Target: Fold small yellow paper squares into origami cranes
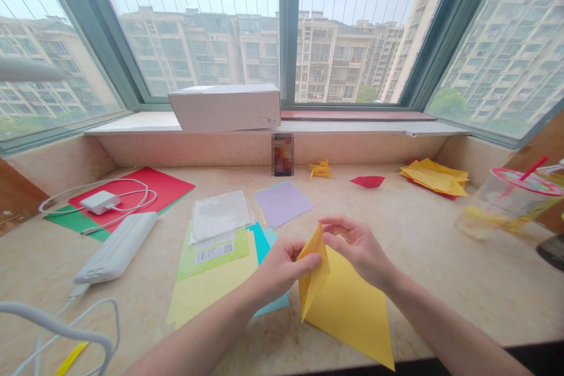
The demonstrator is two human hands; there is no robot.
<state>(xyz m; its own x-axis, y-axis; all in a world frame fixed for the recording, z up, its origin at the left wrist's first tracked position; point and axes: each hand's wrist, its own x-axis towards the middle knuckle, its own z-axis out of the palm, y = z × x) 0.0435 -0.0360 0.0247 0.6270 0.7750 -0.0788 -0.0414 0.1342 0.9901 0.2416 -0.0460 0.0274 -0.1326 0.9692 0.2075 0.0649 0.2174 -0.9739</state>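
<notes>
A yellow paper sheet [348,305] lies near the front edge of the beige counter [432,235], with its left corner folded up into a raised flap. My left hand [279,270] pinches that flap from the left, thumb on its face. My right hand [359,247] holds the flap's top tip between curled fingers from the right. Just left of the sheet lies a stack of coloured papers [211,282] in pale yellow, green and blue.
A lilac sheet [282,202], a clear plastic sleeve [219,214], a white power bank [117,247] with cable, a white charger [100,201] on red paper, small folded paper pieces [321,170], yellow sheets [434,177], a plastic cup [506,200] at right, a white box [227,107] on the sill.
</notes>
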